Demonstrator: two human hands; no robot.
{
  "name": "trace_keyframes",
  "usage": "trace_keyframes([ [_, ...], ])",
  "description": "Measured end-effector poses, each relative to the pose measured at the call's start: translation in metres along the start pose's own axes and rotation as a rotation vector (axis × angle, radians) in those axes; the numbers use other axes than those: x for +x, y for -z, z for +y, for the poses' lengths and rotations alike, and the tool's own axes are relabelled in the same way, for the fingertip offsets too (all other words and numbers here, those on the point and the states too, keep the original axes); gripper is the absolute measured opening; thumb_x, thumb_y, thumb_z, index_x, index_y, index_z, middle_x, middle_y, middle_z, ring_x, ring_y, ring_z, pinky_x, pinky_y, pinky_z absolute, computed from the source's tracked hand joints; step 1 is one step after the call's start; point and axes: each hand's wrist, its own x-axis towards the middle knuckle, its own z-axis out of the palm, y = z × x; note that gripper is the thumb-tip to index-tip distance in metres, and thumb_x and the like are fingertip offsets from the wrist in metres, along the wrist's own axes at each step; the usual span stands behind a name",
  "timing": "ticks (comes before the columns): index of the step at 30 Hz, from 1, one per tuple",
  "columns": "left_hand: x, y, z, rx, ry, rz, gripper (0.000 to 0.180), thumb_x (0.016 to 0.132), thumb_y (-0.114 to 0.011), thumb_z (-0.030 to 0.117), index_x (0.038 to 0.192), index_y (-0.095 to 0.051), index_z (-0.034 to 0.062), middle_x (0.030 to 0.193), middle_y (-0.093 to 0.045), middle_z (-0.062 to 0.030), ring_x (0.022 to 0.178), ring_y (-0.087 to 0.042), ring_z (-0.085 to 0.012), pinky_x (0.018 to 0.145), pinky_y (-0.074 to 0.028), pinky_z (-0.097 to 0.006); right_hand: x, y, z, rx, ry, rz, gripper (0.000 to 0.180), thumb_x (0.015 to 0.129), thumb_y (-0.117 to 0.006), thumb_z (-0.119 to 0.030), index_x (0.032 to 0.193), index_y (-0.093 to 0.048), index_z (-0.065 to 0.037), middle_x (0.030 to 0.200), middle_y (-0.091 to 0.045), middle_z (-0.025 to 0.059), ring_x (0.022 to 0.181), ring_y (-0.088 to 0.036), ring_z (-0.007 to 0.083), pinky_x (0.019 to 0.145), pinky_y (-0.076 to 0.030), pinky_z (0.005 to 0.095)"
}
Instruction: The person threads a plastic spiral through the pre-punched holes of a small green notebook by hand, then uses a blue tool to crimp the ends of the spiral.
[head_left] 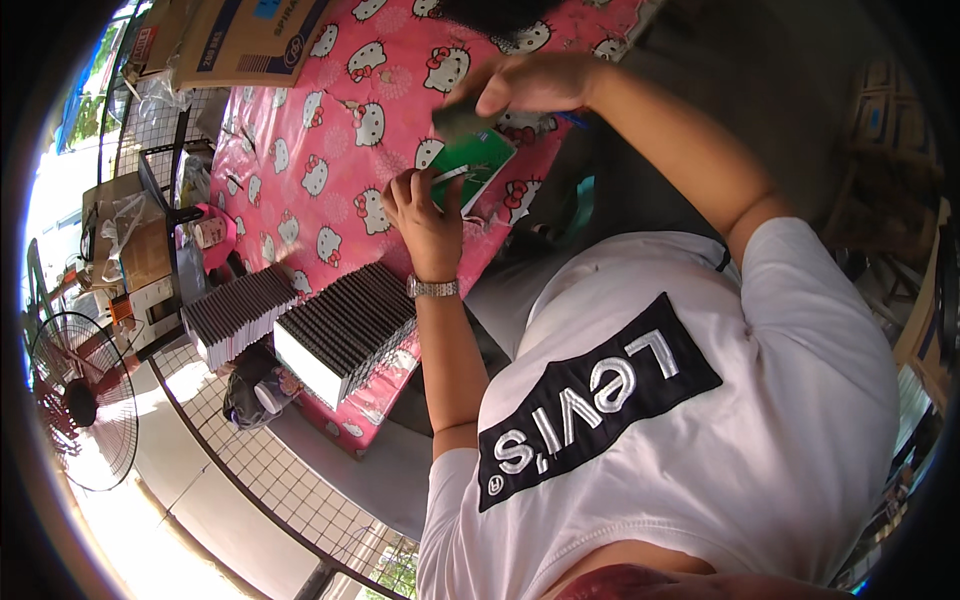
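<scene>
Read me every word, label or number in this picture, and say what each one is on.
I'll place the print without copying its wording.
White shirt: large white letters on a black patch, clear but upside down.
Cardboard box: dark print, partly readable.
Green cover: small marking, too small and blurred to read.

Daylight pours in from the left, burning the view beyond the wire mesh (270, 470) to white, while the far right sinks into gloom. Glare streaks the pink bench (335, 205); the right hand (530, 85) is blurred. Straight edges bow toward a black rim.
</scene>
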Motion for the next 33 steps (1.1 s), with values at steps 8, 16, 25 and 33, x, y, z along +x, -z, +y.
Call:
trace_keyframes([
  [8,0.0,-0.006,0.004,-0.048,0.011,-0.023,0.035,0.073,-0.08,0.025,0.101,-0.063,0.0121,0.101,-0.06,-0.0066,0.101,-0.051,-0.0312,0.09,-0.038,-0.046,0.019,-0.005,-0.001,-0.397,-0.254,-0.183,0.043,0.08,-0.066,-0.025,0.114,-0.065,0.0,0.118,-0.061,0.0062,0.106,-0.056,0.0183,0.099,-0.04,0.0313],
  [16,0.004,-0.003,0.004,-0.081,0.036,-0.038,0.037,0.072,-0.081,0.025,0.1,-0.061,0.0112,0.1,-0.06,-0.0072,0.1,-0.051,-0.0326,0.09,-0.039,-0.047,0.025,-0.006,-0.005,-0.912,-0.245,-0.088,0.045,0.074,-0.073,-0.026,0.111,-0.067,-0.002,0.116,-0.061,0.0051,0.106,-0.054,0.0158,0.094,-0.041,0.0311],
  [25,0.002,0.009,-0.001,-0.269,0.027,0.019,0.028,0.077,-0.072,0.005,0.102,-0.059,0.0036,0.103,-0.061,-0.0115,0.096,-0.057,-0.0328,0.084,-0.045,-0.041,0.029,-0.004,0.004,-0.207,-0.203,-0.117,0.039,0.077,-0.072,-0.022,0.11,-0.067,-0.002,0.11,-0.061,0.0045,0.103,-0.057,0.0153,0.092,-0.042,0.0293],
  [33,0.004,0.012,-0.013,-0.44,0.256,-0.132,0.026,0.082,-0.07,0.003,0.106,-0.058,0.0021,0.1,-0.061,-0.0109,0.083,-0.061,-0.0219,0.067,-0.05,-0.031,0.042,-0.006,0.01,-0.278,-0.172,-0.129,0.039,0.077,-0.069,-0.026,0.107,-0.069,-0.002,0.109,-0.063,0.0032,0.1,-0.057,0.0144,0.092,-0.042,0.0279],
])
